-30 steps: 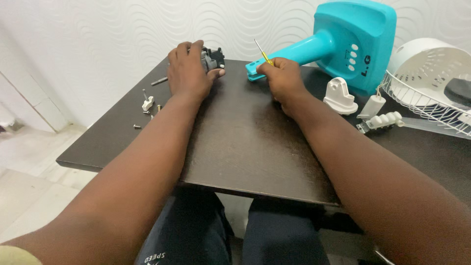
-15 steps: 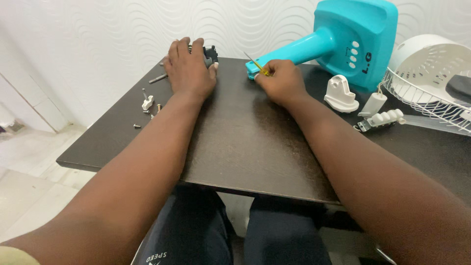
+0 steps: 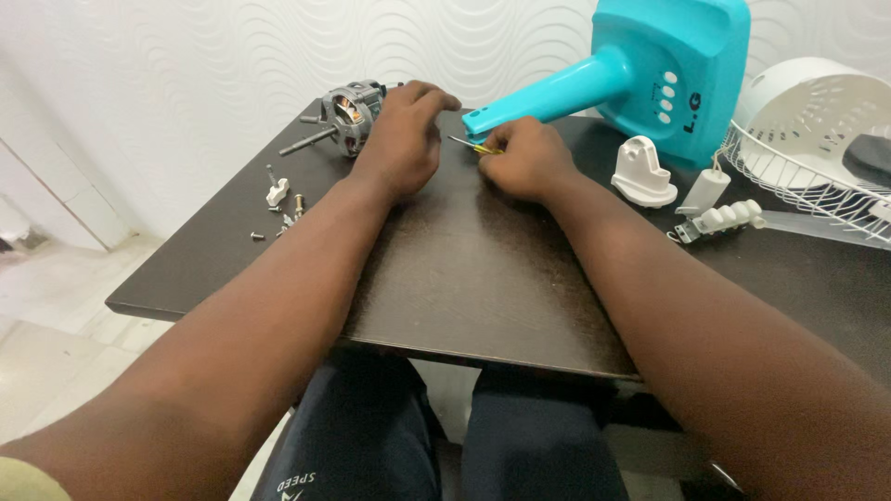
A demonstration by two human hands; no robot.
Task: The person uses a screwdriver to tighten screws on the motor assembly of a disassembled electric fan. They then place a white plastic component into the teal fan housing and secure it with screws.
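Now both hands work at the dark counter (image 3: 464, 278).
Loose screws (image 3: 278, 218) lie far left; the left hand (image 3: 401, 148) rests open beside the motor (image 3: 348, 111), the right hand (image 3: 529, 162) pinches a small screwdriver (image 3: 471, 146) below the teal stand (image 3: 640, 65).

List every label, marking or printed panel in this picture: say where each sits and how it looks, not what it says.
Fan base: table's far right, teal housing; white round buttons in a column, dark lettering beside them.
Trousers: bottom edge, dark fabric with small white print.
No packages, signs or screens.
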